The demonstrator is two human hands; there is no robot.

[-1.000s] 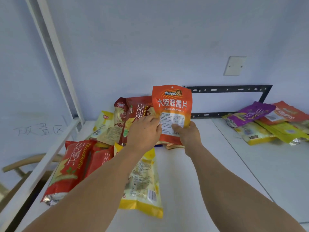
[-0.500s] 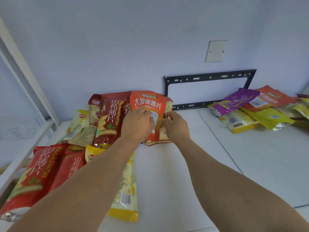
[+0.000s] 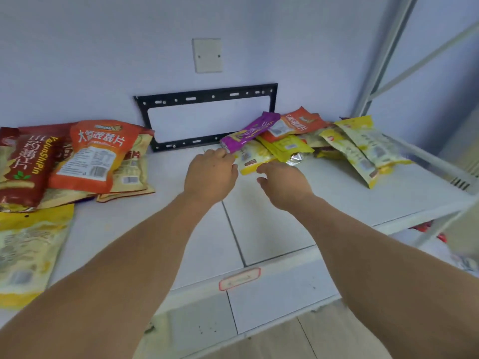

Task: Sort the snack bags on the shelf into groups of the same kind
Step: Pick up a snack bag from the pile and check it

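On the left of the white shelf point(image 3: 207, 242) lies a pile of snack bags: an orange bag point(image 3: 93, 156) on top, a dark red bag point(image 3: 28, 164) beside it, and a large yellow bag point(image 3: 26, 255) nearer me. At the back right is a mixed pile with a purple bag point(image 3: 248, 133), another orange bag point(image 3: 295, 124) and several yellow bags point(image 3: 363, 151). My left hand point(image 3: 210, 174) and my right hand point(image 3: 285, 185) reach side by side to a small yellow bag point(image 3: 251, 159) under the purple one. Their fingertips are at its near edge and grip nothing.
A black metal bracket point(image 3: 207, 94) and a white wall plate point(image 3: 207, 55) are on the back wall. White shelf posts point(image 3: 383, 60) rise at the right. A red-edged label point(image 3: 239, 278) sits on the shelf's front edge. Wood floor shows below.
Both hands let go of the orange bag, which now lies on top of the left pile. They moved right to the mixed pile, and my view swung right with them.
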